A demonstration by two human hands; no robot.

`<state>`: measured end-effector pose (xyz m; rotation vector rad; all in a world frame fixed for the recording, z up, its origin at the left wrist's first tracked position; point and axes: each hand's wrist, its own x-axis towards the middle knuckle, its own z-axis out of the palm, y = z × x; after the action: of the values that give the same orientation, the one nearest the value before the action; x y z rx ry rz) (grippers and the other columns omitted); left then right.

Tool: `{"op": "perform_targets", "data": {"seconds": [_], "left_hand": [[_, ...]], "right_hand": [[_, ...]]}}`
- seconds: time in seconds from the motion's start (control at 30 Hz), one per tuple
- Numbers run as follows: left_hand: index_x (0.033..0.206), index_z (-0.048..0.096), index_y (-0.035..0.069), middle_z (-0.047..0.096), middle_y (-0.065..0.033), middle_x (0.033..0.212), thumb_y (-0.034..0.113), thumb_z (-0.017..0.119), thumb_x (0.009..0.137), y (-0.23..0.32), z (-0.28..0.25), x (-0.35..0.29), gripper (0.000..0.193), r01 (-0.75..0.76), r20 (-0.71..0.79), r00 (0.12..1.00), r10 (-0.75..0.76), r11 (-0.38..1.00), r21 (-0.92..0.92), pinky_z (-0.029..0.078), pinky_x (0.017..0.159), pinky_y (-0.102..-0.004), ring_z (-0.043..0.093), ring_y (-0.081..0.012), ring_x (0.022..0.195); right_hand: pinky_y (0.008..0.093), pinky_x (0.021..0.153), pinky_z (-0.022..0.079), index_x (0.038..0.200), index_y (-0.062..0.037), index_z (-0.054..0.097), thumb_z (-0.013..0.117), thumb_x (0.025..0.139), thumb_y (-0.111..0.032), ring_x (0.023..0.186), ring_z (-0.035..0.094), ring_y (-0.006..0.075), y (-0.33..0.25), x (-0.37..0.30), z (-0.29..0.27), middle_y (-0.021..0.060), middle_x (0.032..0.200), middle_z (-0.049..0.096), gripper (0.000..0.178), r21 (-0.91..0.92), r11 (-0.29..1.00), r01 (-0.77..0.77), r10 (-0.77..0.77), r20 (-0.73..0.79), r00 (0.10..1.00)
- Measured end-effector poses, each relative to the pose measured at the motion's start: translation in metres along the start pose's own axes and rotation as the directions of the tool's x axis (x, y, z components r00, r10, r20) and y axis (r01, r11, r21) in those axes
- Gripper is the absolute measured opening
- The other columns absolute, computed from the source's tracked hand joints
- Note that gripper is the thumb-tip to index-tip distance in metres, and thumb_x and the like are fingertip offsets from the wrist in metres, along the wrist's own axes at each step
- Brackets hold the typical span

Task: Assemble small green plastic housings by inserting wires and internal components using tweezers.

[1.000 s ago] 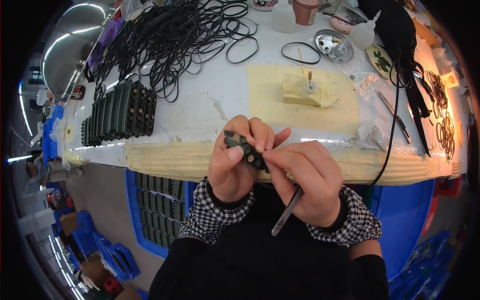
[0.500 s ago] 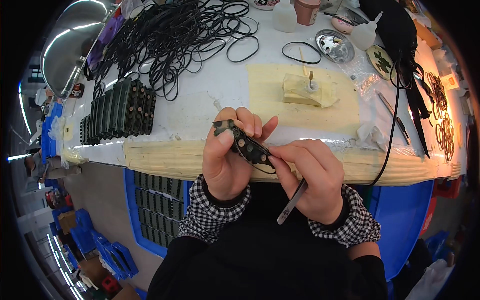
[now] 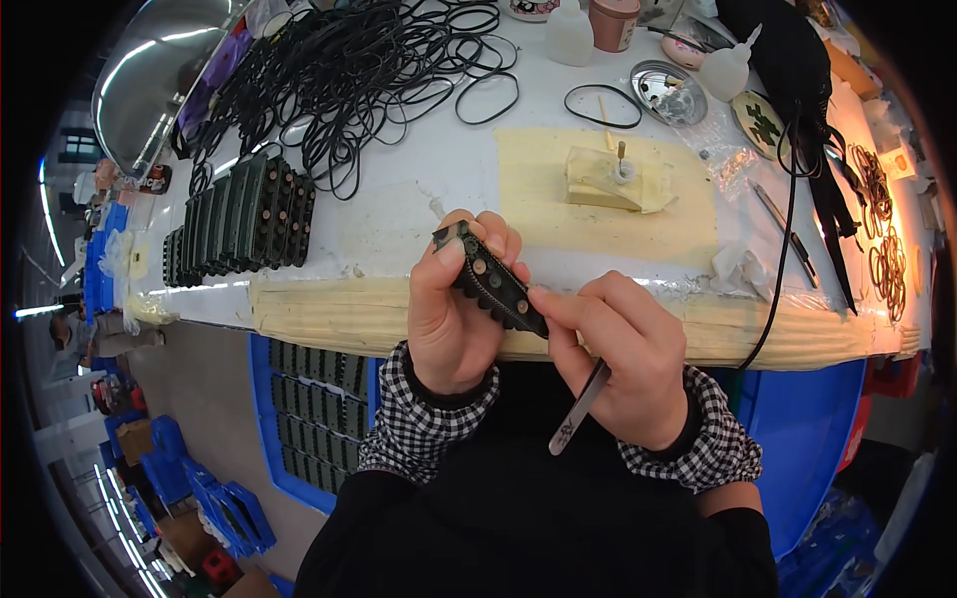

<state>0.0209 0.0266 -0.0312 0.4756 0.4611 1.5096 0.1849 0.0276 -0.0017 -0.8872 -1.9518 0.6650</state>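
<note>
Dark, scalloped, disc-studded piece (image 3: 495,282) now steeper

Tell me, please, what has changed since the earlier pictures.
The left hand has shifted slightly left and forward; more of the dark green part shows, and no dark loop sags below it now. Nothing was let go: the right hand still touches the part's near end and holds the tweezers.

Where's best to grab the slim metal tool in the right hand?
Pinch the slim metal tool near its bare end, probably coming from the picture's bottom: that narrow length slants down-left out of the right hand, which hides the rest.
</note>
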Motion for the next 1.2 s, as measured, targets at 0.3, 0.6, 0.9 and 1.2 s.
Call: {"op": "perform_targets", "data": {"seconds": [0.3, 0.6, 0.9, 1.2], "left_hand": [[0.090, 0.047, 0.009, 0.048, -0.0040, 0.090, 0.023, 0.052, 0.089, 0.002, 0.001, 0.002, 0.015, 0.072, 0.035, 0.997, -0.070, 0.995, -0.066, 0.050, 0.088, -0.0328, 0.048, -0.0149, 0.088], [0.087, 0.044, 0.010, 0.049, -0.0048, 0.088, 0.025, 0.053, 0.087, -0.003, 0.005, 0.001, 0.018, 0.059, 0.142, 0.988, -0.057, 0.998, -0.015, 0.041, 0.104, -0.0464, 0.049, -0.0160, 0.090], [0.091, 0.046, 0.008, 0.049, -0.0057, 0.089, 0.025, 0.056, 0.087, -0.007, 0.012, -0.004, 0.021, -0.044, 0.086, 0.996, 0.030, 0.985, 0.165, 0.043, 0.085, -0.0354, 0.048, -0.0169, 0.088], [0.096, 0.046, 0.005, 0.054, -0.0106, 0.095, 0.026, 0.057, 0.089, -0.009, 0.009, -0.006, 0.024, -0.060, 0.136, 0.990, 0.035, 0.980, 0.188, 0.045, 0.081, -0.0303, 0.054, -0.0192, 0.089]], "right_hand": [[0.0326, 0.054, 0.046, 0.092, -0.0039, 0.067, 0.070, 0.069, 0.003, 0.060, 0.055, 0.0227, 0.000, -0.002, -0.002, 0.0060, 0.072, 0.054, 0.024, 0.064, 0.997, -0.048, 0.048, 0.002, 0.999], [0.0308, 0.055, 0.046, 0.094, -0.0028, 0.067, 0.071, 0.071, 0.003, 0.064, 0.059, 0.0216, 0.001, 0.014, 0.005, 0.0078, 0.079, 0.061, 0.023, 0.112, 0.990, 0.089, -0.071, -0.156, 0.985], [0.0302, 0.058, 0.047, 0.100, -0.0026, 0.068, 0.069, 0.073, 0.003, 0.064, 0.059, 0.0212, -0.005, 0.015, 0.005, 0.0070, 0.079, 0.060, 0.028, 0.103, 0.995, 0.019, -0.005, -0.137, 0.991], [0.0268, 0.057, 0.046, 0.103, 0.0000, 0.068, 0.068, 0.072, 0.006, 0.068, 0.059, 0.0187, -0.002, 0.013, 0.001, 0.0081, 0.083, 0.062, 0.032, -0.047, 0.980, 0.191, -0.195, -0.082, 0.977]]}}
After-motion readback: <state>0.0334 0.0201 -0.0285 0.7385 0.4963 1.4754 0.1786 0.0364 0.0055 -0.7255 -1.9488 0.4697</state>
